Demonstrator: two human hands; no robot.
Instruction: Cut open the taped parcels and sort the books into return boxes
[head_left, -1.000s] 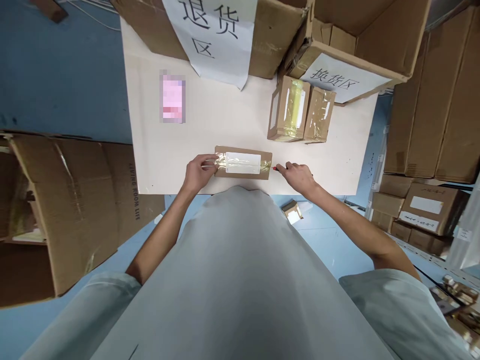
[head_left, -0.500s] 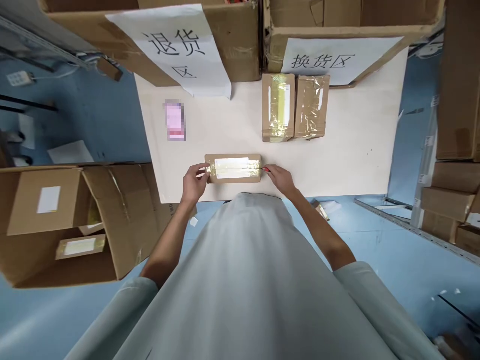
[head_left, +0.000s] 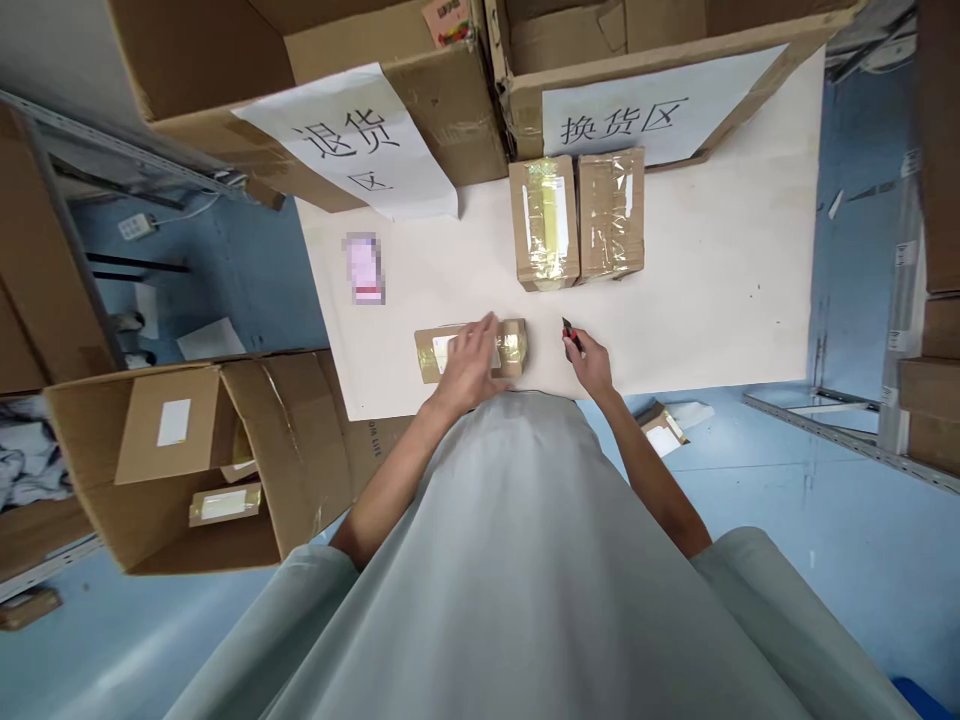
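A small taped cardboard box with a white label lies near the front edge of the white table. Across its middle rests my left hand, its fingers stretched out and slightly blurred, covering much of the label. My right hand is closed around a red and black utility knife, whose dark blade points up and away from me. The knife is apart from the box, a short way to its right.
Two taped boxes stand side by side behind. Large open cartons bearing paper signs line the back. A pixelated pink item lies at left. Beside the table's left end is an open carton with smaller boxes inside.
My left hand has moved from the box's left end onto its top. The right hand has drawn the knife away rightward and its blade now points up. The view has shifted left.
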